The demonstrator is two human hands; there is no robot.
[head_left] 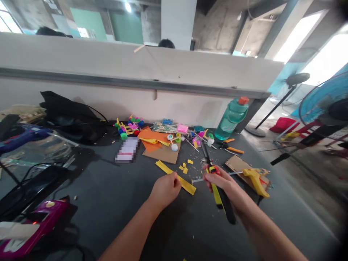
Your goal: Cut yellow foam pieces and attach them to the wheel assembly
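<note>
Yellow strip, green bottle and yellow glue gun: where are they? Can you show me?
yellow strip (pixel 188 185): head view, on its lower right end
green bottle (pixel 230 120): head view, middle of its side
yellow glue gun (pixel 253 178): head view, on its yellow body

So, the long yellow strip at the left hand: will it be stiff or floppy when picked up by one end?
The yellow strip looks thin and narrow, so it would probably bend or droop somewhat. It is likely light, given its slim shape. Lying flat, it seems more apt to slide than roll if pushed.
</note>
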